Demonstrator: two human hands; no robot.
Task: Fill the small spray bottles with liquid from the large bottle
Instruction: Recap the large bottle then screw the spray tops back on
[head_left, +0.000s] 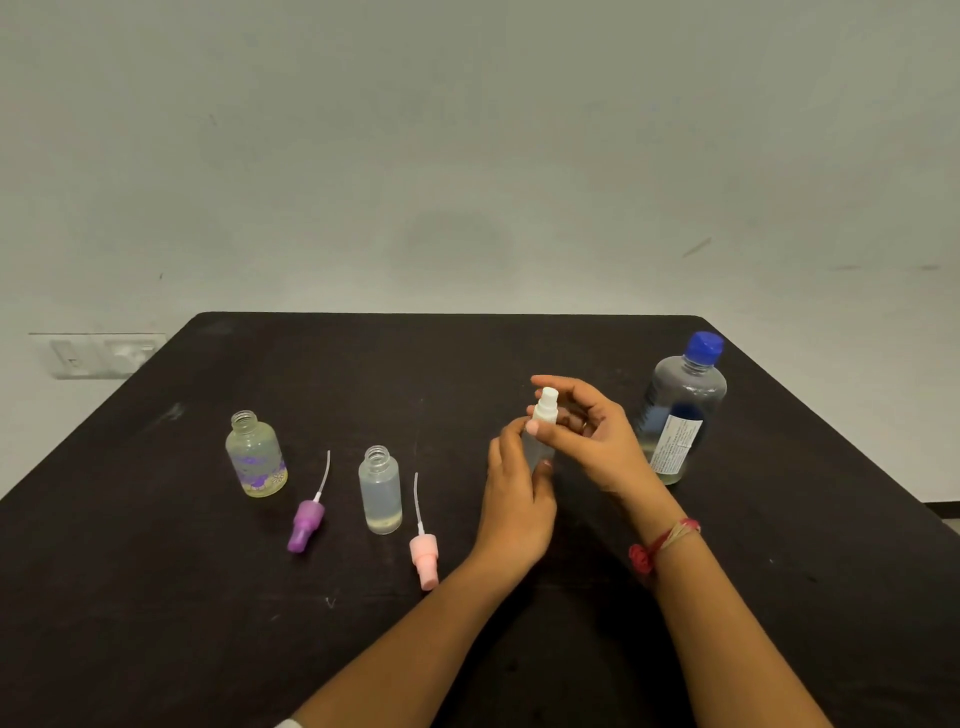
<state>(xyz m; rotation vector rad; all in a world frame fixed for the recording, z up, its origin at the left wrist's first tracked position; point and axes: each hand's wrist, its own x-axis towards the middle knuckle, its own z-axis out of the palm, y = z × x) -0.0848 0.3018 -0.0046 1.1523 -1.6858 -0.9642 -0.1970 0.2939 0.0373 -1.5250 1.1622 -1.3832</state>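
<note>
My left hand (511, 499) grips the body of a small clear spray bottle (535, 449) at the table's middle. My right hand (587, 431) pinches its white spray top (546, 405), which sits on the bottle's neck. The large clear bottle (680, 415) with a blue cap stands upright just right of my right hand, with a little liquid at its bottom. Two more small bottles stand uncapped to the left: a round one with a purple print (256, 454) and a plain clear one (380, 491).
A purple spray top (306, 522) with its tube lies between the two uncapped bottles. A pink spray top (424, 561) lies right of the plain bottle, near my left wrist. The black table (156, 597) ends at a wall behind; a wall socket (98, 356) is at left.
</note>
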